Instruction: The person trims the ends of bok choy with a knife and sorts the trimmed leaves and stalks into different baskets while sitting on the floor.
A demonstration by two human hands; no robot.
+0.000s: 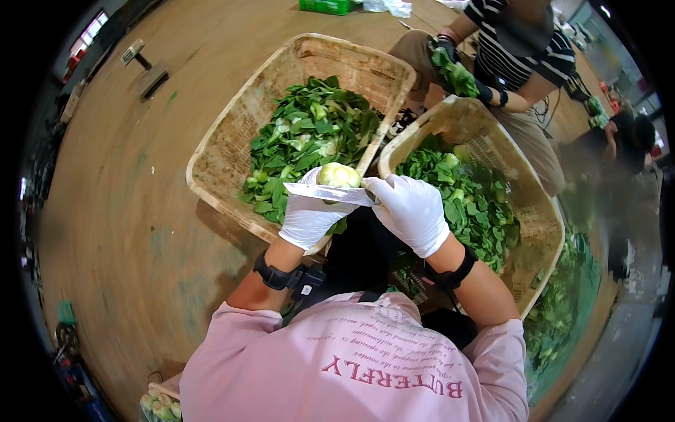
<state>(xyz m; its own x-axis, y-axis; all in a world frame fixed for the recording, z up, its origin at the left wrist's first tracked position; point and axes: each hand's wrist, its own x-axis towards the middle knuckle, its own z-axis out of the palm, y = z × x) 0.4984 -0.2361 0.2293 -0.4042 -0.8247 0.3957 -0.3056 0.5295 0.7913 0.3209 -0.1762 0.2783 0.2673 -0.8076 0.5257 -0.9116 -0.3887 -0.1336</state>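
Observation:
My left hand [314, 219], in a white glove, holds a leafy green vegetable, likely bok choy [339, 175], with its pale cut base facing up. My right hand [408, 208], also white-gloved, is shut on the handle end of a knife [329, 193]. The wide metal blade lies across the near side of the pale base and points left over my left hand. Part of the leaves hangs below my left hand; the rest is hidden. Both hands are above the near edges of two crates.
A dirty plastic crate [221, 126] with loose green leaves stands ahead; another crate [546, 211] of greens stands right. A person [519, 63] in a striped shirt sits beyond it, holding greens [456, 74]. Greens in a green sack [559, 316] lie far right. A platform scale [153, 82] stands left.

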